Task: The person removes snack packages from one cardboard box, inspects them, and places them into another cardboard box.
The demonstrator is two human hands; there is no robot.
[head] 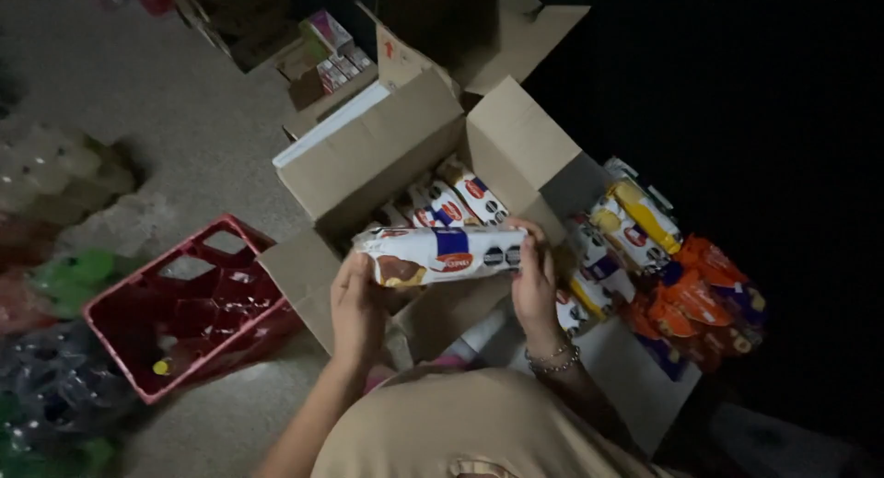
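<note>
At the far left we see shrink-wrapped bottles on the floor, then a red crate with divided cells, mostly empty as far as the dim light shows. Next comes our left hand, fingers curled around the left end of a long white packet of biscuits, held level just above the open cardboard box. The packet looks light, stiff along its length yet crushable, with slick film; we judge the two ends the safest hold. Inside the box more of the same packets lie side by side. Our right hand clasps the packet's right end. Further right, yellow and orange packets lie piled on a flattened flap.
</note>
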